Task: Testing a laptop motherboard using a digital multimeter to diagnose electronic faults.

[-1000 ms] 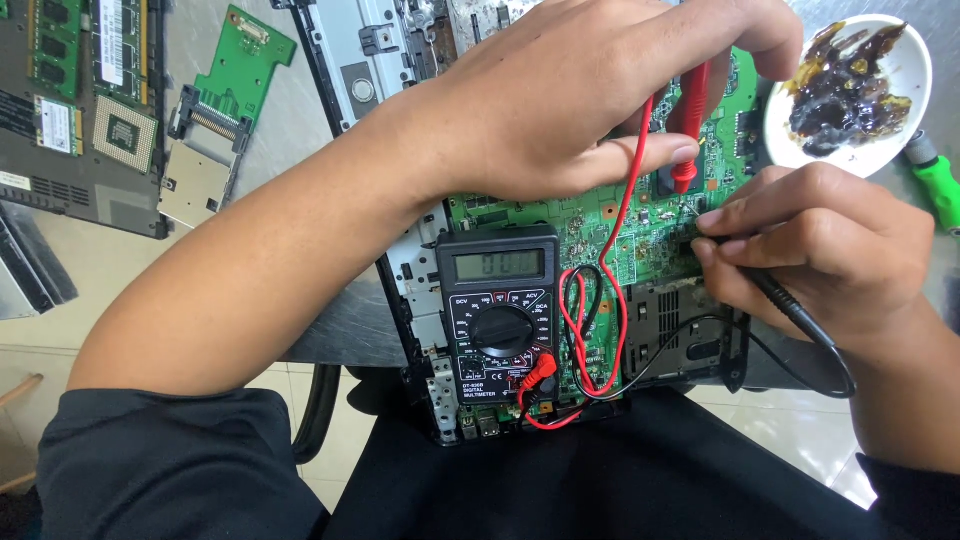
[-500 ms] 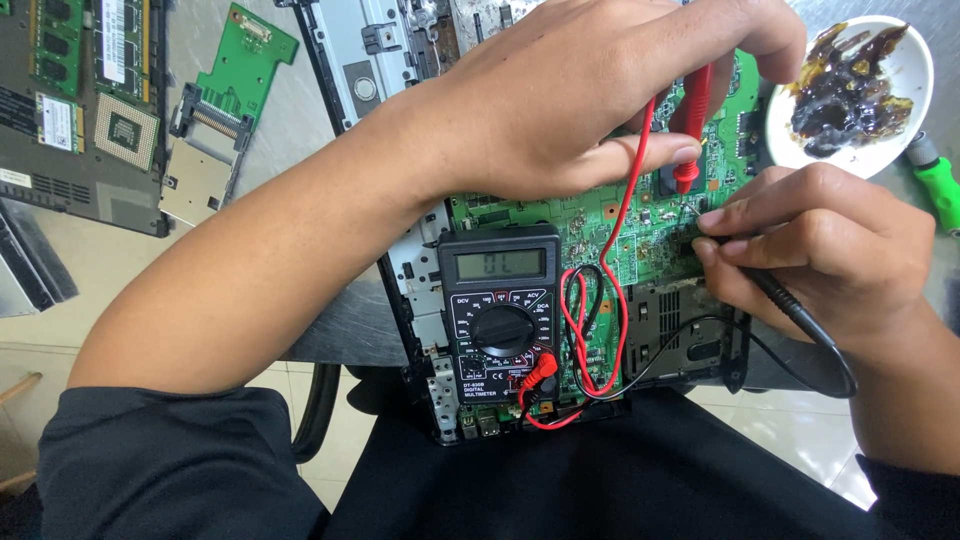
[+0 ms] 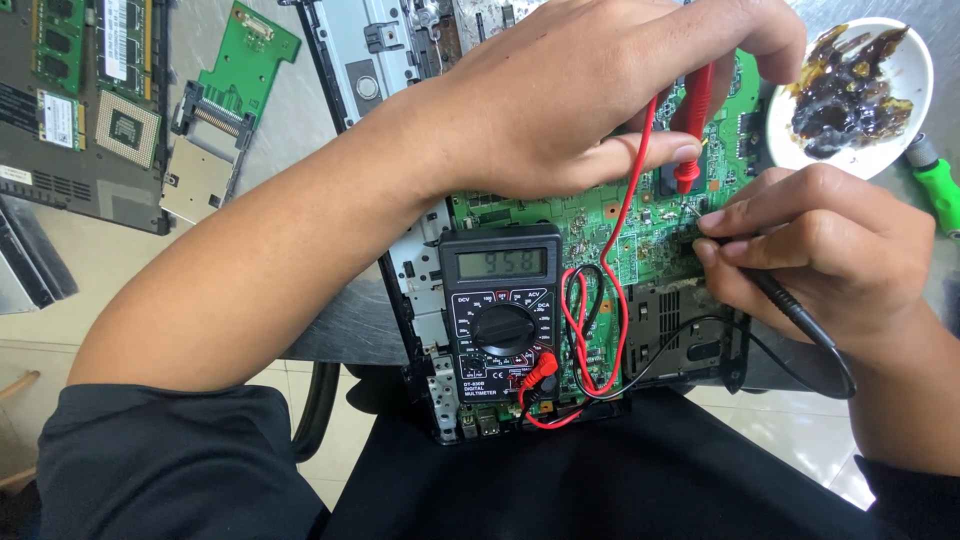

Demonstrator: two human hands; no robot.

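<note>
Your left hand (image 3: pixel 600 90) reaches across from the left and pinches the red probe (image 3: pixel 692 130) between thumb and fingers, holding it nearly upright with its tip down on the green circuit board (image 3: pixel 640 240). Your right hand (image 3: pixel 820 250) is closed around the black probe (image 3: pixel 790 305), gripped pen-style, with its tip pressed to the board just below and beside the red one; the two tips stand near each other but apart. The board lies in a metal chassis (image 3: pixel 420 270) that overhangs the near edge of the counter (image 3: pixel 200 60), above your lap. A black multimeter (image 3: pixel 500 310) rests on the board's near left part, its display lit and its round dial in the middle. The red lead (image 3: pixel 625 250) loops from the red probe down to the meter's lower sockets, and the black lead (image 3: pixel 830 355) curves from your right hand back toward the same place. A white dish of dark paste (image 3: pixel 850 95) sits beyond your right hand, with a green-handled tool (image 3: pixel 935 185) just beside it. More circuit boards (image 3: pixel 90 100) lie at far left.
</note>
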